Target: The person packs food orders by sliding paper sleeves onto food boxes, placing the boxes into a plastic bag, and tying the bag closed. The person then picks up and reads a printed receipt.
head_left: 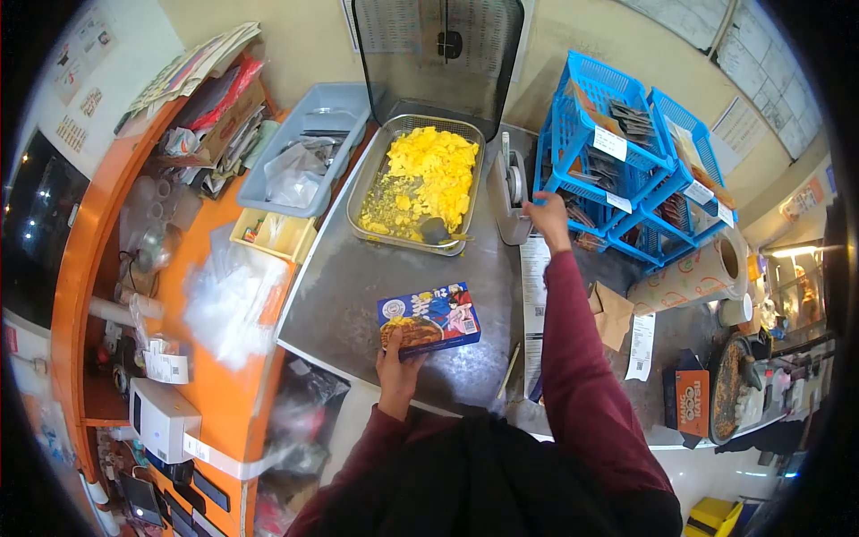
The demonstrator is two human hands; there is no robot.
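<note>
Grey counter [333, 297], printed box [447, 315] in hand.
From my distance I see the left hand [397, 374] pinching the box's near edge over the counter, near the tray [360, 183] of yellow food [436, 170]; the right hand [548, 220] is curled at the tape dispenser [506, 201] beside blue baskets [608, 166], though I cannot tell whether it pinches anything.

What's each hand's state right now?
Left hand: closed, holding the blue printed cardboard box.
Right hand: at the grey tape dispenser; grip cannot be told.
</note>
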